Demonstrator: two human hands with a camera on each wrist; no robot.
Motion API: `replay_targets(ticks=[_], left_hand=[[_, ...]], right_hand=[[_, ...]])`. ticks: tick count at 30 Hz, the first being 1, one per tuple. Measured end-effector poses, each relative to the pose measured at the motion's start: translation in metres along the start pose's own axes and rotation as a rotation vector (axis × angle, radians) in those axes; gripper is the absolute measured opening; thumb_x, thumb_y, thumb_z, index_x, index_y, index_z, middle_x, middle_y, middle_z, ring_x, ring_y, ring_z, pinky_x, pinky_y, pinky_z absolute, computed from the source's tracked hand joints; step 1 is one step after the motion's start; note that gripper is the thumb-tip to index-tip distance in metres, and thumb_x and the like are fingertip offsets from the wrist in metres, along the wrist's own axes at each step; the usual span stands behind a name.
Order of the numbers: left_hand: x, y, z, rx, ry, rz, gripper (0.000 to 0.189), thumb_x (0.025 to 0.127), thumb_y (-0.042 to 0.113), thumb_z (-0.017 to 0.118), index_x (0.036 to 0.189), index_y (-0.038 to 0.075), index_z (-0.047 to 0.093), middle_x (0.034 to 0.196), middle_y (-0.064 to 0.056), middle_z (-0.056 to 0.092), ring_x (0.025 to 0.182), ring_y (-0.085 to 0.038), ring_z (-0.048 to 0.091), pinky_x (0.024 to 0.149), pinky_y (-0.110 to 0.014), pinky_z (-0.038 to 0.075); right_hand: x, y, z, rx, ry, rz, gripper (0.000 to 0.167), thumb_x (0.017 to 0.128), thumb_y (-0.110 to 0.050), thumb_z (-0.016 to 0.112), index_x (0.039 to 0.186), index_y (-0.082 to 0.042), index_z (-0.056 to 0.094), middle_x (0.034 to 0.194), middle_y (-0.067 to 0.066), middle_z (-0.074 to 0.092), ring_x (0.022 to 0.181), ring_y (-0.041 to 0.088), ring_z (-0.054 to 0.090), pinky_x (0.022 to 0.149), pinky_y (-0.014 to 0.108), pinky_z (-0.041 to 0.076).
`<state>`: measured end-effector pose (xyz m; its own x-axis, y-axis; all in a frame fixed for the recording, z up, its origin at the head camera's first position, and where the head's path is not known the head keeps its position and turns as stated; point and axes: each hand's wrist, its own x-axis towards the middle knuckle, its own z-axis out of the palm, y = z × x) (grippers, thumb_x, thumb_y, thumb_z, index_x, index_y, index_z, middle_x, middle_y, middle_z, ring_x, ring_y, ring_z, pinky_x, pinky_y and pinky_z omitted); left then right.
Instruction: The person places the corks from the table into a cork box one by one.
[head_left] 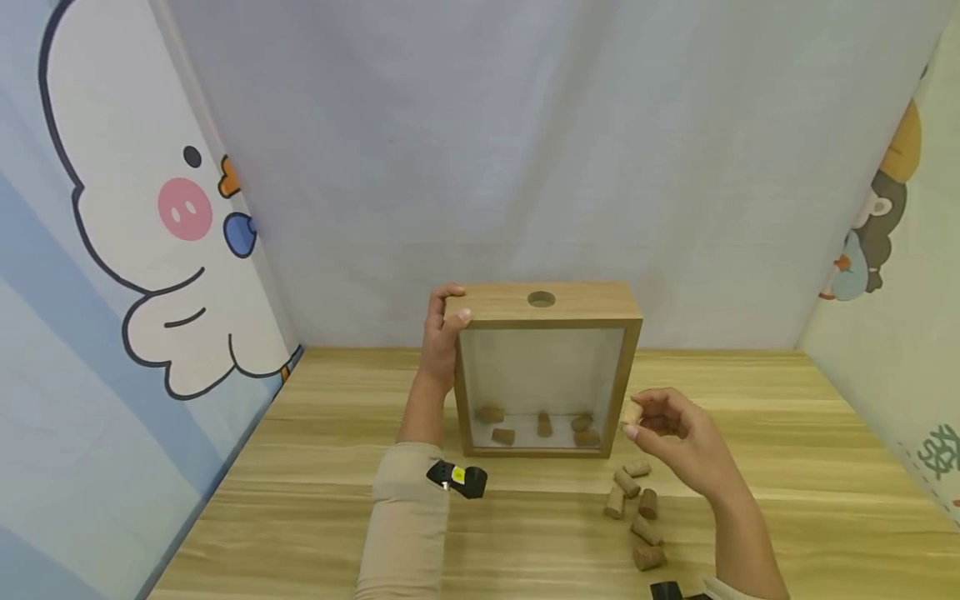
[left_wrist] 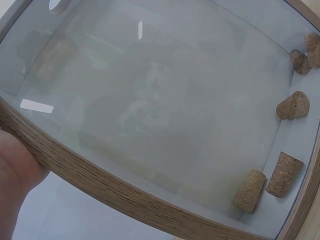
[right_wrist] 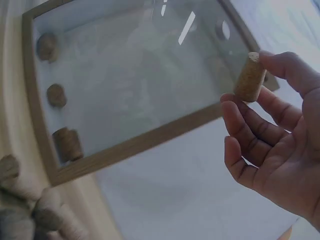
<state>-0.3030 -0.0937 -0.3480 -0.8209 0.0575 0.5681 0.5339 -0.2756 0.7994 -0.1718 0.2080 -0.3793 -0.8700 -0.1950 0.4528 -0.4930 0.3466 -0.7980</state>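
A wooden shadow box [head_left: 543, 304] with a glass front stands upright on the table, a round hole [head_left: 541, 298] in its top. Several corks [left_wrist: 285, 175] lie on the floor inside it. My left hand [head_left: 442, 337] grips the box's upper left corner, thumb in front and fingers over the top and back. Between thumb and fingers of my right hand [head_left: 686, 437] a cork [right_wrist: 250, 77] is pinched, beside the box's right side and lower than its top. Below that hand, several loose corks [head_left: 626, 482] lie on the table.
The wooden table [head_left: 315, 500] reaches back to a pale curtain [head_left: 540, 150]. Printed cartoon walls flank it, with a white figure [head_left: 112, 167] on the left one. A dark wrist camera [head_left: 459, 477] sits on the left sleeve.
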Motion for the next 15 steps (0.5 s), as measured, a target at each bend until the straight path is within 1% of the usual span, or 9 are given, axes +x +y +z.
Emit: replay_targets(ticks=[1, 4, 6, 10, 12, 15], left_hand=[[0.0, 0.0, 0.0, 0.0, 0.0, -0.003, 0.033, 0.08, 0.025, 0.05, 0.112, 0.018, 0.045, 0.132, -0.007, 0.029, 0.069, -0.015, 0.041, 0.065, -0.035, 0.037], [0.0, 0.0, -0.001, -0.012, -0.003, -0.013, 0.033, 0.08, 0.025, 0.05, 0.112, 0.018, 0.045, 0.129, -0.007, 0.031, 0.062, -0.014, 0.042, 0.06, -0.034, 0.039], [0.0, 0.0, -0.001, -0.023, -0.007, -0.015, 0.032, 0.081, 0.025, 0.05, 0.111, 0.018, 0.045, 0.128, -0.006, 0.031, 0.058, -0.013, 0.042, 0.057, -0.033, 0.039], [0.0, 0.0, -0.001, -0.05, -0.011, -0.02, 0.03, 0.081, 0.024, 0.05, 0.111, 0.02, 0.045, 0.119, -0.006, 0.035, 0.058, -0.012, 0.045, 0.056, -0.032, 0.041], [0.0, 0.001, -0.001, -0.068, -0.012, -0.023, 0.03, 0.081, 0.023, 0.051, 0.111, 0.021, 0.046, 0.11, -0.008, 0.038, 0.058, -0.013, 0.046, 0.055, -0.033, 0.042], [0.0, 0.002, 0.0, -0.084, -0.011, -0.025, 0.03, 0.081, 0.023, 0.051, 0.11, 0.021, 0.046, 0.103, -0.008, 0.041, 0.058, -0.015, 0.047, 0.055, -0.033, 0.043]], right_hand=[[0.003, -0.004, 0.0, 0.013, -0.001, -0.026, 0.03, 0.083, 0.0, 0.065, 0.111, 0.004, 0.053, 0.092, 0.009, 0.061, 0.082, 0.016, 0.057, 0.072, 0.024, 0.047], [0.014, -0.015, -0.001, 0.057, -0.02, -0.079, 0.03, 0.081, 0.005, 0.065, 0.108, 0.005, 0.051, 0.09, 0.008, 0.063, 0.08, 0.017, 0.058, 0.07, 0.025, 0.047], [0.021, -0.022, -0.002, 0.086, -0.04, -0.081, 0.03, 0.081, 0.005, 0.065, 0.107, 0.005, 0.051, 0.089, 0.008, 0.063, 0.078, 0.018, 0.059, 0.067, 0.026, 0.048], [0.035, -0.037, -0.003, 0.093, -0.08, -0.1, 0.032, 0.081, 0.005, 0.066, 0.109, 0.004, 0.052, 0.088, 0.009, 0.062, 0.077, 0.018, 0.059, 0.063, 0.027, 0.048], [0.042, -0.045, -0.003, 0.083, -0.089, -0.11, 0.032, 0.081, 0.003, 0.066, 0.111, 0.003, 0.054, 0.088, 0.009, 0.061, 0.077, 0.018, 0.058, 0.062, 0.027, 0.048], [0.052, -0.057, -0.004, 0.089, -0.101, -0.139, 0.032, 0.083, 0.002, 0.065, 0.114, 0.003, 0.054, 0.087, 0.012, 0.061, 0.075, 0.018, 0.059, 0.061, 0.027, 0.047]])
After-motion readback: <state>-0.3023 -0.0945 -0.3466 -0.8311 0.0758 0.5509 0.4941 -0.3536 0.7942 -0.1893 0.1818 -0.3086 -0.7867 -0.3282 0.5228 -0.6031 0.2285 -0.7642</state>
